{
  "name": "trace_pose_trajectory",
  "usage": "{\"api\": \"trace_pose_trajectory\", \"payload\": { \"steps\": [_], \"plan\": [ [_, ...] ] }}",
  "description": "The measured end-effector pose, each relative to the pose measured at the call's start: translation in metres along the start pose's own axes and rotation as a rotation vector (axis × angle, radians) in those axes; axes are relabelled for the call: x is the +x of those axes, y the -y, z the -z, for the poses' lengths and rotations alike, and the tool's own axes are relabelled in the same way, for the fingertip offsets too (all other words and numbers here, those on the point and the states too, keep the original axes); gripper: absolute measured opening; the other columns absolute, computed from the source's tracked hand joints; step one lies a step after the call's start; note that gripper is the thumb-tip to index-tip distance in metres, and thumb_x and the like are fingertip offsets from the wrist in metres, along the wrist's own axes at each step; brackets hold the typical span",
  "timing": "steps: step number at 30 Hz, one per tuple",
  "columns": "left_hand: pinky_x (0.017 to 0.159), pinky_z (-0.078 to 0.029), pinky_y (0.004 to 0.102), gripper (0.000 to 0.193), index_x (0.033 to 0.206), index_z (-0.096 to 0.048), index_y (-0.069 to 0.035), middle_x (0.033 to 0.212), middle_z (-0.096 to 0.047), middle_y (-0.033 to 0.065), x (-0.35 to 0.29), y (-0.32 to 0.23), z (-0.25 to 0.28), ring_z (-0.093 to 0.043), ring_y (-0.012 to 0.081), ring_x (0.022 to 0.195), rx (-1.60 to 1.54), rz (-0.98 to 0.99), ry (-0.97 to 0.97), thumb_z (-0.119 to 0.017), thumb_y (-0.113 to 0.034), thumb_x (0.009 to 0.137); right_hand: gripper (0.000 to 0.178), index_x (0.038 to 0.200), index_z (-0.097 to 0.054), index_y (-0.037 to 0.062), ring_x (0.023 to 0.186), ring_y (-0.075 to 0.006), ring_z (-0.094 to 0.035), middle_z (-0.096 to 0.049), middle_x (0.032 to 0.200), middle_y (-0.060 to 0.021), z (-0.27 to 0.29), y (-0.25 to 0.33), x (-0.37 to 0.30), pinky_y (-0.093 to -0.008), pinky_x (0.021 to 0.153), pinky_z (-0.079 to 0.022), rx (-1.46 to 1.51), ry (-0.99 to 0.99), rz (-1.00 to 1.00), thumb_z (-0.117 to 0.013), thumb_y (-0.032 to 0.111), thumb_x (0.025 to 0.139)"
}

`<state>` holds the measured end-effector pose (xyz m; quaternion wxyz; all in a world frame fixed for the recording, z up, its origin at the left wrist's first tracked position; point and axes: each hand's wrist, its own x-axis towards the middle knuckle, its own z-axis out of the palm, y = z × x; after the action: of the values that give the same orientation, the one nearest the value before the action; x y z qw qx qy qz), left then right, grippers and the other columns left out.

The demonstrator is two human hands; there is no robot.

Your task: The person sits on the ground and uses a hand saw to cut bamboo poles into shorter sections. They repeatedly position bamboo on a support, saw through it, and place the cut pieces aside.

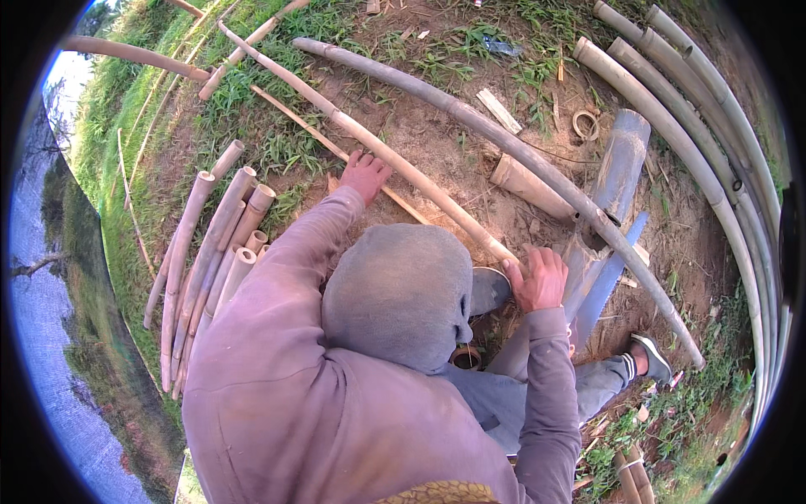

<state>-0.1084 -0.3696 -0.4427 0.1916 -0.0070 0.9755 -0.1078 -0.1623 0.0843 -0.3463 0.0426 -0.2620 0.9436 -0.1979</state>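
A long slender bamboo pole (344, 122) slants across the ground in front of me. My left hand (364, 175) is closed with its curled fingers against the pole's near side. A thin bamboo strip (294, 118) passes beneath that hand. My right hand (540, 279) is at the pole's near end, thumb touching it and fingers bent around the tip; the far side of this grip is hidden. My bent knee (396, 294) in worn grey-blue trousers rises between my arms. Beside my right hand, a handsaw (606, 281) with a blue blade leans by my leg, its handle mostly hidden.
Several cut bamboo lengths (222, 223) stand bundled at left. A curved grey pole (453, 105) crosses over thick bamboo pieces (623, 160) right of centre. Several long poles (697, 160) lie along the right rim. A small bamboo ring (585, 126) rests on the dirt.
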Motion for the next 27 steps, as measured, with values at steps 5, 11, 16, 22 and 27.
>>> {"api": "trace_pose_trajectory", "payload": {
  "steps": [5, 11, 16, 22, 27],
  "plan": [
    [0.121, -0.035, 0.0549, 0.028, 0.119, -0.068, -0.02, 0.12, -0.066, 0.006, -0.058, 0.014, -0.003, -0.061, 0.0271, 0.124, 0.003, -0.186, -0.349, -0.062, -0.021, 0.092, 0.055, 0.128, -0.067, 0.0069, 0.121, -0.0349, -0.06, -0.062, 0.129, -0.012, 0.008, 0.044, -0.004, -0.0544, 0.109, -0.044, 0.025, -0.185, 0.247, -0.083, 0.033, 0.082],
    [0.078, -0.053, 0.0405, 0.029, 0.114, -0.068, -0.025, 0.09, -0.052, 0.0024, -0.066, 0.009, 0.104, -0.061, 0.0225, 0.087, -0.087, -0.529, -0.577, -0.065, -0.018, 0.086, 0.052, 0.141, -0.06, 0.0036, 0.111, -0.0323, -0.066, -0.067, 0.123, -0.0173, -0.008, 0.084, 0.015, -0.0466, 0.097, -0.051, 0.069, 0.109, 0.357, -0.068, 0.027, 0.095],
    [0.082, -0.051, 0.0386, 0.028, 0.112, -0.071, -0.027, 0.093, -0.056, 0.002, -0.024, 0.007, 0.164, -0.061, 0.0219, 0.088, -0.053, -0.56, -0.861, -0.067, -0.018, 0.085, 0.062, 0.148, -0.054, 0.0049, 0.102, -0.0312, -0.067, -0.067, 0.116, -0.0145, 0.005, 0.086, 0.021, -0.0462, 0.085, -0.053, -0.014, 0.029, 0.198, -0.073, 0.032, 0.095],
    [0.088, -0.05, 0.0412, 0.032, 0.115, -0.072, -0.025, 0.095, -0.058, 0.0026, 0.05, -0.002, 0.145, -0.06, 0.026, 0.094, -0.157, -0.468, -0.86, -0.068, -0.013, 0.085, 0.063, 0.147, -0.055, 0.0078, 0.097, -0.0311, -0.064, -0.062, 0.106, -0.0113, 0.006, 0.068, 0.071, -0.0448, 0.082, -0.053, -0.101, -0.117, 0.196, -0.076, 0.033, 0.093],
    [0.094, -0.048, 0.0409, 0.03, 0.111, -0.069, -0.028, 0.096, -0.058, 0.0017, 0.09, -0.004, 0.136, -0.062, 0.0242, 0.095, -0.206, -0.407, -0.84, -0.063, -0.01, 0.089, 0.057, 0.144, -0.057, 0.0086, 0.1, -0.0331, -0.065, -0.063, 0.109, -0.0123, -0.004, 0.049, 0.105, -0.0451, 0.084, -0.053, -0.114, -0.142, 0.188, -0.075, 0.031, 0.095]
  ]
}}
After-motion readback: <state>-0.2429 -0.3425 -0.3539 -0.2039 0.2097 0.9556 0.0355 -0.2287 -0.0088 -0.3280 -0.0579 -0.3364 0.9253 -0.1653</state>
